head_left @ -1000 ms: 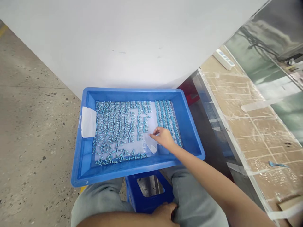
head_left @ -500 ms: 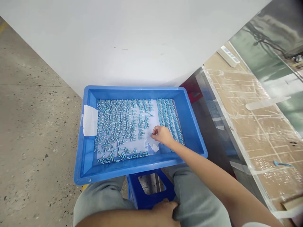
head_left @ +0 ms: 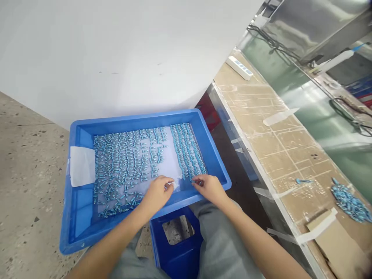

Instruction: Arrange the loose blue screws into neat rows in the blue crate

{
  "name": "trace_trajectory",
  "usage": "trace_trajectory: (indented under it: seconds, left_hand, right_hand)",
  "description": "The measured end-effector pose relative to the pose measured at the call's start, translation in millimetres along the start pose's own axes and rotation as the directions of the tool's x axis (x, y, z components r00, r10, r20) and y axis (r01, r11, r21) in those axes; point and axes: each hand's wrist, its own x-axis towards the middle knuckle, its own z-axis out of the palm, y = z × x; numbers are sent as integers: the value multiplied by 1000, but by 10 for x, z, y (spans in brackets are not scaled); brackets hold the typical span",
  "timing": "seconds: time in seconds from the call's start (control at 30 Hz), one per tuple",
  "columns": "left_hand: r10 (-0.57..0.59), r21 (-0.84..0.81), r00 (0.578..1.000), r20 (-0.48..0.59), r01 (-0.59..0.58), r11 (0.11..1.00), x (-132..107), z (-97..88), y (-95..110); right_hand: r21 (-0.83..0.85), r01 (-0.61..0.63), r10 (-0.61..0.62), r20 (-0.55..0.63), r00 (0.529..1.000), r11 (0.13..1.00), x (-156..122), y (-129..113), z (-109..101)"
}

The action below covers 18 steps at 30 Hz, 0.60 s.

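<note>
Blue pcs (head_left: 188, 151), 1 tray (head_left: 136, 121), 2 hands (head_left: 157, 192) (head_left: 211, 188)

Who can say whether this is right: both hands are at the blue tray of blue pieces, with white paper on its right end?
No: the white paper is on the left end of the blue tray, as the head view shows. The left hand, right hand and blue pieces are as stated.

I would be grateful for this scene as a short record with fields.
Container: blue tray, white paper at its left end
Contents: small blue parts, mostly in rows, looser at near left
Left hand: over the tray's near side; grip unclear
Right hand: by the near end of the right-hand rows; grip unclear
Brown bench, right: power strip, pile of blue parts
Between the legs: blue stool
</note>
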Motion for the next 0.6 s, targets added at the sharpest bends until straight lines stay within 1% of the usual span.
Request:
trace_trajectory:
  seconds: [0.07, 0.1, 0.13, 0.17, 0.23, 0.27, 0.3, 0.33, 0.37, 0.4, 0.53, 0.6]
  left_hand:
    - [-50, 82, 997, 66, 45, 996, 229, 44, -81]
    - [-102, 74, 988, 116, 93, 993, 321, 96, -117]
    - [-175, 41, 970, 169, 171, 984, 398, 162, -147]
    - [-261, -11, 938, 226, 271, 963, 458, 239, -171]
    - [-405, -119, 853, 329, 463, 878, 534, 403, -202]
    - [-451, -160, 814, 366, 532, 831, 555, 479, -211]
    - [-479, -189, 785, 392, 578, 793, 566, 546, -218]
    - [-494, -205, 769, 406, 603, 771, 572, 601, -224]
    - [-500, -207, 761, 413, 613, 763, 574, 645, -230]
    - [-498, -200, 763, 412, 609, 768, 574, 680, -238]
    - [-469, -168, 803, 367, 553, 816, 569, 760, -276]
    - [-486, -166, 807, 335, 558, 813, 570, 786, -289]
  right_hand:
    - [-38, -2, 5, 76, 997, 999, 100, -33, 11]
    - [-67, -11, 18, 109, 994, 998, 153, -60, 26]
    - [-98, -23, 37, 136, 990, 995, 204, -89, 48]
    - [-129, -37, 58, 160, 985, 991, 253, -120, 74]
    - [-187, -66, 104, 200, 974, 980, 339, -175, 131]
    - [-211, -78, 125, 217, 968, 974, 376, -197, 160]
    - [-232, -90, 145, 232, 962, 969, 409, -213, 186]
    - [-248, -99, 161, 243, 957, 964, 437, -224, 211]
    - [-259, -106, 173, 249, 953, 960, 461, -231, 234]
    - [-266, -111, 180, 250, 951, 958, 482, -235, 255]
    - [-262, -119, 182, 233, 955, 958, 517, -251, 297]
    - [-246, -115, 171, 223, 960, 962, 498, -256, 245]
